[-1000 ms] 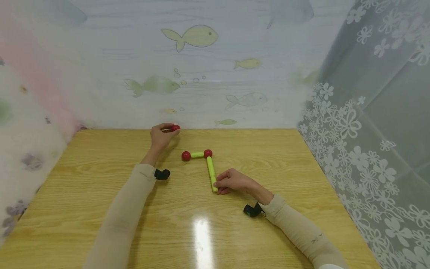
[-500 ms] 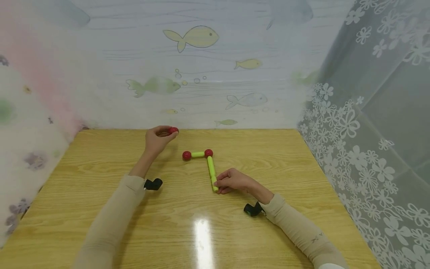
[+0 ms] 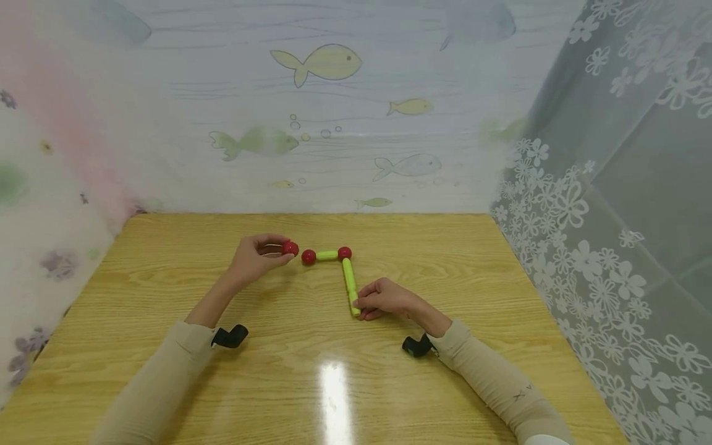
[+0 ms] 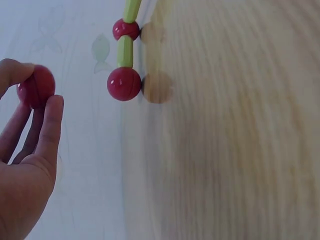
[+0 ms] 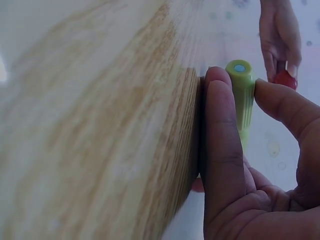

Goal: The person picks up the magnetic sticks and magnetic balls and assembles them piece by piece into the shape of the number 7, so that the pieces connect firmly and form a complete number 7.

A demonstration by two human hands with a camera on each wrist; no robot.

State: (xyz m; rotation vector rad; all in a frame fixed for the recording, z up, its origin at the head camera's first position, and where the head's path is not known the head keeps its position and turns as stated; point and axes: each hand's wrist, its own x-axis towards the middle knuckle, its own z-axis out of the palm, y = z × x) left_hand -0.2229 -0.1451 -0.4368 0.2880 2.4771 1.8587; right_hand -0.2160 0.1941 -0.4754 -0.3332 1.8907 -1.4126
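Note:
Between thumb and fingertips, my left hand (image 3: 253,259) pinches a loose red ball (image 4: 36,87), raised off the table. Just right of it lies another red ball (image 3: 308,256), joined by a short yellow-green rod (image 3: 327,255) to a further red ball (image 3: 345,253). From that corner ball a yellow-green rod (image 3: 349,275) runs toward me, with a second rod (image 3: 354,301) end to end with it. My right hand (image 3: 386,299) pinches this near rod; in the right wrist view its free end shows a bluish disc at the tip.
The wooden table (image 3: 445,259) backs onto a wall hanging (image 3: 345,123) printed with fish. A flower-patterned curtain (image 3: 595,247) borders the right side. Black wrist cameras, a left camera (image 3: 230,336) and a right camera (image 3: 417,346), stick out from the sleeves.
My left hand has come from the table's back edge toward me with the red ball, now beside the assembly's left end. The right hand and the joined pieces have stayed put.

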